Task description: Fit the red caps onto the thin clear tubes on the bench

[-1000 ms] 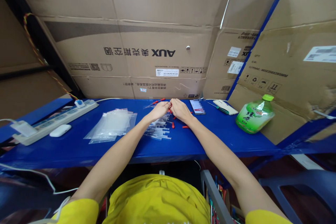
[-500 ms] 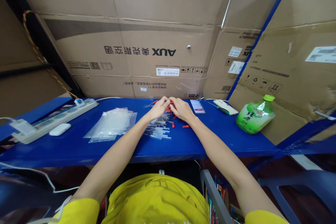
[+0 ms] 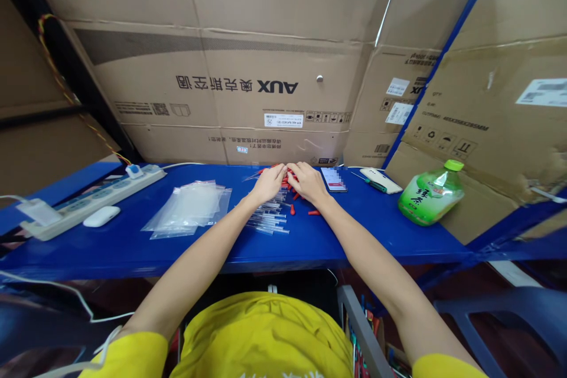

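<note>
At the back of the blue table, my left hand (image 3: 270, 183) and my right hand (image 3: 309, 181) meet over a pile of small red rubber bulbs (image 3: 291, 179). Both hands are closed, fingers bent and tips close together; whatever lies between them is hidden. Under and in front of my left hand, thin clear tubes (image 3: 270, 221) lie in a loose heap. One red bulb (image 3: 292, 210) sits apart in front of the pile, and another red bulb (image 3: 313, 212) rests near my right wrist.
Clear zip bags (image 3: 188, 207) lie left of the tubes, with a white earbud case (image 3: 101, 217) and a power strip (image 3: 97, 201) farther left. To the right are a phone (image 3: 333, 179), a green-handled screwdriver (image 3: 375, 185), a white phone-like object (image 3: 383, 179) and a green bottle (image 3: 432, 195). Cardboard stands behind.
My left hand has lowered slightly and turned, its fingers now nearer the pile. My right hand has shifted a little, its fingers still bent over the red bulbs.
</note>
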{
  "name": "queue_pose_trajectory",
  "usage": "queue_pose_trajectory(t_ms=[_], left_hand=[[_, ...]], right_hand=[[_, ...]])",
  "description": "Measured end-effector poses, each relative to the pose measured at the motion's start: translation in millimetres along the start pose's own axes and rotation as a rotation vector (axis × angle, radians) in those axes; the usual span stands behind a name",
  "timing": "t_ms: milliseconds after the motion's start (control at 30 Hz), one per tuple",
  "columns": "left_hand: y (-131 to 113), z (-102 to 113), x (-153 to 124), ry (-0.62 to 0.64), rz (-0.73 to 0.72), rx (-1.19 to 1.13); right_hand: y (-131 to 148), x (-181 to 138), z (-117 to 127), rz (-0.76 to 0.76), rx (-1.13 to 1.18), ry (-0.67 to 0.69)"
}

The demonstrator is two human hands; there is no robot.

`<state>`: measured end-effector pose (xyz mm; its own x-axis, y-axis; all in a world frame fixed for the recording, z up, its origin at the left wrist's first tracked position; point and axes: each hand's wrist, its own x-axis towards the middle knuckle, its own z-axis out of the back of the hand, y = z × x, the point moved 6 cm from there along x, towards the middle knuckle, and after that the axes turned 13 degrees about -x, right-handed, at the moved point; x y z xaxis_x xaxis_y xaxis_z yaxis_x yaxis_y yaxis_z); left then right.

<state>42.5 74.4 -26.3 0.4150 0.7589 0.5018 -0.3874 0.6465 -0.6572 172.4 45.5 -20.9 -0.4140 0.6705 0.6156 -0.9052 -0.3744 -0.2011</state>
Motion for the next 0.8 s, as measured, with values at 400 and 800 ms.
queue_pose_trajectory(t_ms=[400, 800], left_hand=[[-3, -3, 4, 0.038, -0.008, -0.038], [-6, -6, 1, 0.033, -0.021, -0.113]], right_hand=[[8, 5, -13, -0.047, -0.022, 0.104], [-4, 1, 2, 0.03, 0.039, 0.044]])
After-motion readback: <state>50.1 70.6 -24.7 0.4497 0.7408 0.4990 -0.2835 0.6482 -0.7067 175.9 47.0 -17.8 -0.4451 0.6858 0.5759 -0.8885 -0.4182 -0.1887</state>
